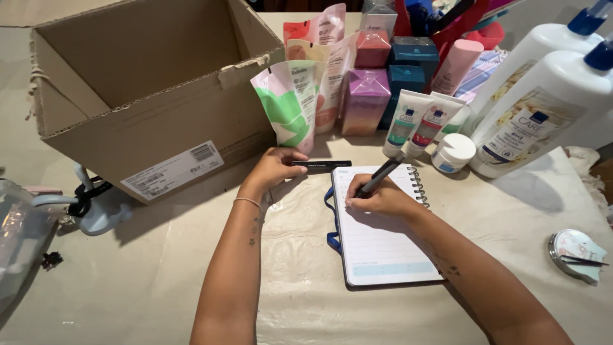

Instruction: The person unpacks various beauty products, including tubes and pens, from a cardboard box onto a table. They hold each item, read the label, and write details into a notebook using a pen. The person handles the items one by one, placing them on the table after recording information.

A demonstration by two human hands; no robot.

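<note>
Writing is the step in hand: the right hand grips a black pen on the white spiral-bound notebook, while the left hand pinches a slim black tube on the surface. Continuing calls for a steady page.

Notebook right of box — bottles behind, seemingly upright.

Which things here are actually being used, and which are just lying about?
In use: right hand with black pen on white spiral notebook; left hand on slim black tube.
Lying about: open cardboard box, white pump bottles, small white jar.
</note>
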